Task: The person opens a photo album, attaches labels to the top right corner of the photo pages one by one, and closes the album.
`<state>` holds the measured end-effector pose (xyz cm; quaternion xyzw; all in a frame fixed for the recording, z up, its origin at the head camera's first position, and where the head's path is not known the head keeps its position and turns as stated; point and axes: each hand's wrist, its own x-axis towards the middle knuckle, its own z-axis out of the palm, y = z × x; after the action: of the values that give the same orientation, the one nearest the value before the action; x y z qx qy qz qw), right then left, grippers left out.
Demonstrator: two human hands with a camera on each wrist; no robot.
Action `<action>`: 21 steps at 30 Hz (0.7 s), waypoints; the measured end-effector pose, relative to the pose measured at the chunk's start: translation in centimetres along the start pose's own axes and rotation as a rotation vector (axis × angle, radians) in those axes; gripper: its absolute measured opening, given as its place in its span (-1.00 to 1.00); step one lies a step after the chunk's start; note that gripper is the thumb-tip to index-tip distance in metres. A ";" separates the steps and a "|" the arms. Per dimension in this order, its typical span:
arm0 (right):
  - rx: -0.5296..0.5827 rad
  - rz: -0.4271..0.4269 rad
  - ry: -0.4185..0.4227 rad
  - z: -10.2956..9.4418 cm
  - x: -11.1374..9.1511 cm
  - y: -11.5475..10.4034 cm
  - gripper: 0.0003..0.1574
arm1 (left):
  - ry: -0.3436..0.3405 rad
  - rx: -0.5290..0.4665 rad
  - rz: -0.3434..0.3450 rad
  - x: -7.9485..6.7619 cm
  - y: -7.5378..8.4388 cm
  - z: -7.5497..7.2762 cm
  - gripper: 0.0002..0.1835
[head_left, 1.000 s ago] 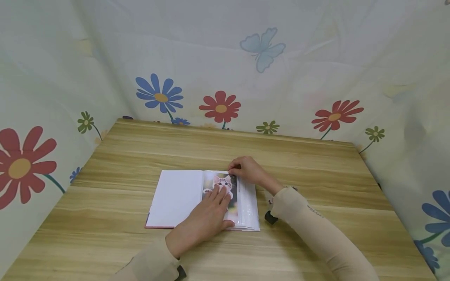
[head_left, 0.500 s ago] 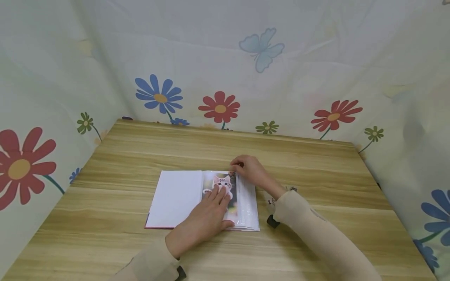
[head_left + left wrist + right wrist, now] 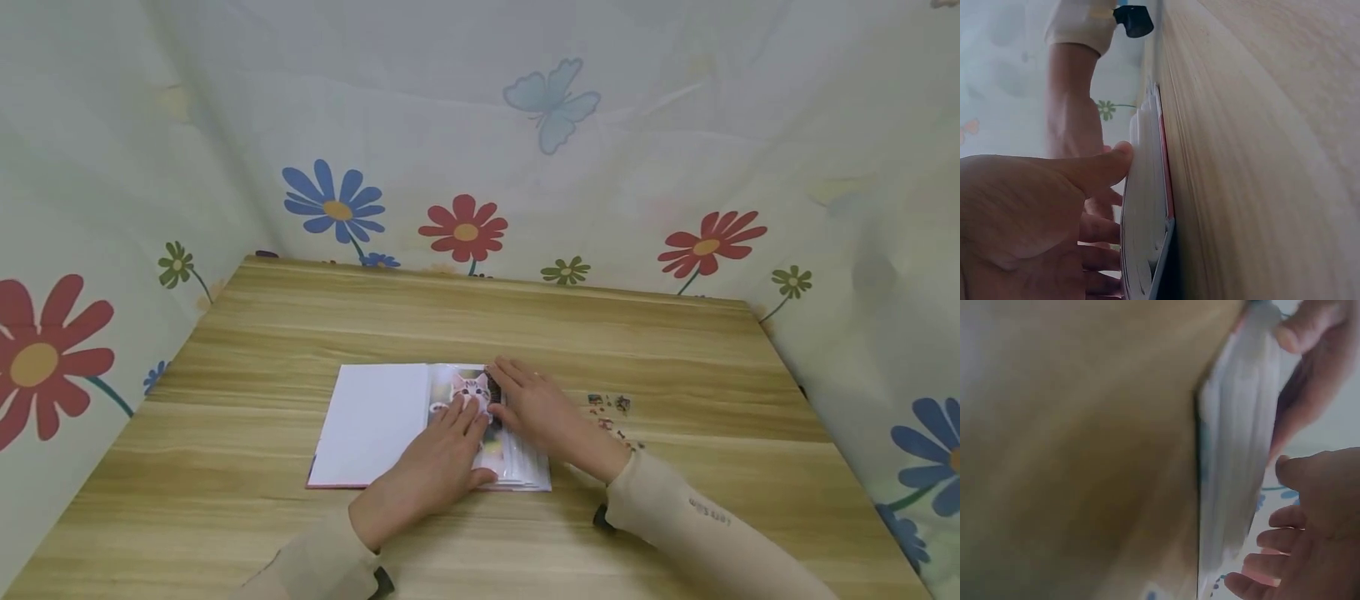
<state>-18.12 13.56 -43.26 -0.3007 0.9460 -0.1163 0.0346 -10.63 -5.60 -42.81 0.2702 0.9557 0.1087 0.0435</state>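
Note:
A photo album (image 3: 375,423) lies spread on the table, its blank white inside cover to the left. On the right page, under a glossy sleeve, is a kitten photo (image 3: 470,387). My left hand (image 3: 438,458) rests on that photo with fingers extended, hiding its lower part. Over the page's upper right part lies my right hand (image 3: 546,415), fingers fairly straight and holding nothing visible. The left wrist view catches the stacked album pages (image 3: 1141,181) edge-on beneath the left thumb. In the right wrist view the right hand's fingers (image 3: 1285,540) are spread beside the page edges.
Right of the album, partly behind my right forearm, small colourful stickers (image 3: 606,423) lie on the wooden table (image 3: 360,317). A white curtain (image 3: 420,108) printed with flowers and a butterfly surrounds the table's back and sides.
My right hand has gone from bent, pinched fingers at the page's top right corner to extended fingers over the page. More stickers now show. The left hand stays put.

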 end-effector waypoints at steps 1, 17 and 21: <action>-0.019 0.002 -0.023 0.2 -0.2 -0.1 -0.22 | -0.002 -0.003 0.001 0.0 0.0 0.0 -0.15; -0.067 0.017 -0.068 0.3 -0.4 -0.7 -0.29 | 0.020 -0.006 0.019 -0.1 -0.3 0.1 -0.17; -0.087 0.034 -0.072 0.3 -0.1 -0.9 -0.32 | 0.035 -0.002 0.029 -0.1 -0.3 0.3 -0.18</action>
<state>-17.51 12.86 -43.40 -0.2898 0.9532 -0.0638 0.0577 -10.69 -5.86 -43.19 0.2818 0.9522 0.1149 0.0255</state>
